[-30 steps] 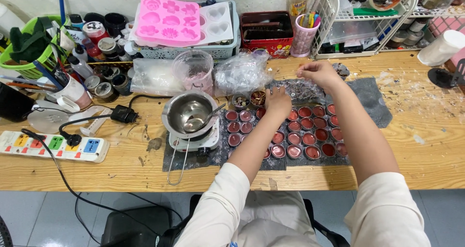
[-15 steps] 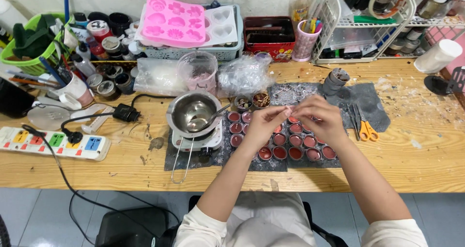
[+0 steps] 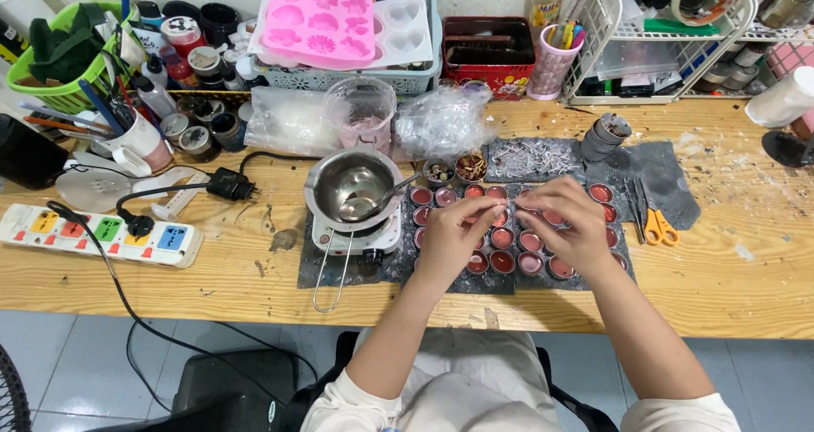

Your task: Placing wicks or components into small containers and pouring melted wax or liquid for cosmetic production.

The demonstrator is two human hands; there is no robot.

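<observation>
My left hand (image 3: 454, 237) and my right hand (image 3: 570, 224) meet over several small round tins of pink-red wax (image 3: 502, 261) set in rows on a dark mat (image 3: 661, 173). The fingertips of both hands pinch together around something tiny near the middle of the rows; what it is I cannot make out. To the left a steel melting pot (image 3: 352, 186) with a spoon in it sits on a small white hot plate (image 3: 356, 239).
Orange scissors (image 3: 655, 224) and tweezers lie on the mat to the right. A stack of empty tins (image 3: 608, 135) stands behind. A power strip (image 3: 102, 233), a pink silicone mould (image 3: 318, 21), plastic bags and cups crowd the back and left.
My right hand came back from the far right of the mat to the middle, and both hands now meet fingertip to fingertip over the tins. The camera view shifted slightly.
</observation>
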